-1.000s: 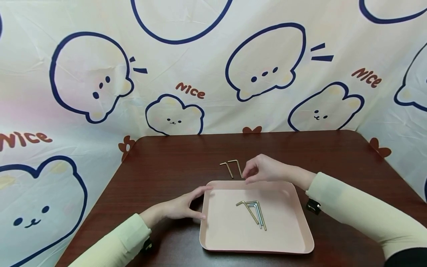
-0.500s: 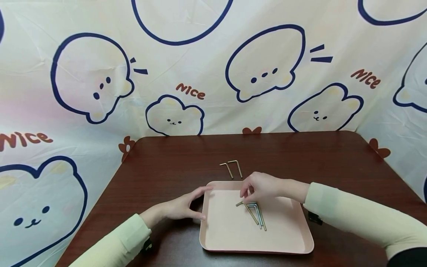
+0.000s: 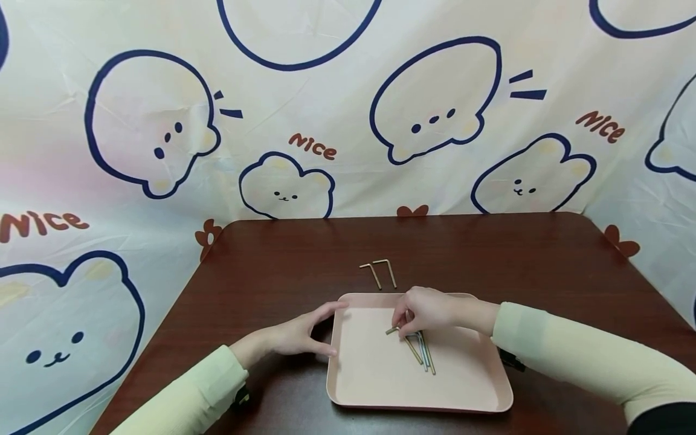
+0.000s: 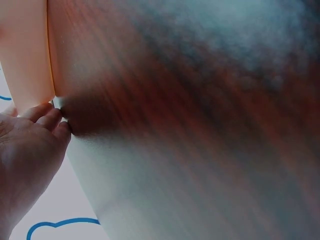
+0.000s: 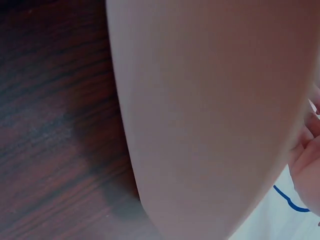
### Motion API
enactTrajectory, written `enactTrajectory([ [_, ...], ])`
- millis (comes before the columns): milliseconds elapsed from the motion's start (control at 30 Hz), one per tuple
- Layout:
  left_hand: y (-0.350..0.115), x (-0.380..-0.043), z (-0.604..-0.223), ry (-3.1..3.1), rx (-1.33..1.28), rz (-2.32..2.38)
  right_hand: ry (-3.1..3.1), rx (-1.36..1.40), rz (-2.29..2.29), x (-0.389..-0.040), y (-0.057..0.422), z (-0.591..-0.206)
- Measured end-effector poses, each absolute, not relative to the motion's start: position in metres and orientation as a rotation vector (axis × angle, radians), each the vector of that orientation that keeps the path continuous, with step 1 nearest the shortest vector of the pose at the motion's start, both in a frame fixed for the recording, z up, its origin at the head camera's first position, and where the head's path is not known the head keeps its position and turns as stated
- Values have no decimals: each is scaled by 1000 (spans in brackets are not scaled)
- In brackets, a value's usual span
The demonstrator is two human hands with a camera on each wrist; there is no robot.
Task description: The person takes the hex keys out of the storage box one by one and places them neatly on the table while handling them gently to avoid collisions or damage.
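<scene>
My left hand [image 3: 290,335] rests against the left side of a pale pink tray [image 3: 370,386], fingers stretched out and fingertips touching the rim; the left wrist view shows the fingers at the tray's edge. Inside the tray, several L-shaped hex keys [image 3: 414,351], gold and silver, lie bunched together. Over their short ends is my right hand [image 3: 429,309], thumb and fingers pinching a hex key there; the fingers cover the bends, and which key is held is hard to see. In the right wrist view the right hand [image 5: 307,160] shows only at the right edge.
Two gold hex keys, a left one [image 3: 375,277] and a right one [image 3: 390,273], lie side by side on the dark wooden table [image 3: 283,260] just beyond the tray's far rim. A printed cloth [image 3: 348,109] hangs behind the table.
My right hand has come back from beside the two hex keys on the table, down into the tray onto the bunched keys. The left hand has stayed at the rim.
</scene>
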State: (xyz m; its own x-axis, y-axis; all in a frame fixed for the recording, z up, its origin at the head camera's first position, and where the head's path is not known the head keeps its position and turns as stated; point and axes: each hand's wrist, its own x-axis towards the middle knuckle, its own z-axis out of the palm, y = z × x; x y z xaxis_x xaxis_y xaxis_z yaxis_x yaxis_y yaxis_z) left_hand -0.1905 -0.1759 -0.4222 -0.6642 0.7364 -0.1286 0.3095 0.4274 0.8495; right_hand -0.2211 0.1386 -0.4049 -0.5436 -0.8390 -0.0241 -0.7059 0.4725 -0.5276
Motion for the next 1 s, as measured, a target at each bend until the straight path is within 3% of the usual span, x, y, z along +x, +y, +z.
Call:
enactTrajectory([
  [1000,-175,-190,-421,2186,878,1167,2552,-1296,-707,-218,132,-417],
])
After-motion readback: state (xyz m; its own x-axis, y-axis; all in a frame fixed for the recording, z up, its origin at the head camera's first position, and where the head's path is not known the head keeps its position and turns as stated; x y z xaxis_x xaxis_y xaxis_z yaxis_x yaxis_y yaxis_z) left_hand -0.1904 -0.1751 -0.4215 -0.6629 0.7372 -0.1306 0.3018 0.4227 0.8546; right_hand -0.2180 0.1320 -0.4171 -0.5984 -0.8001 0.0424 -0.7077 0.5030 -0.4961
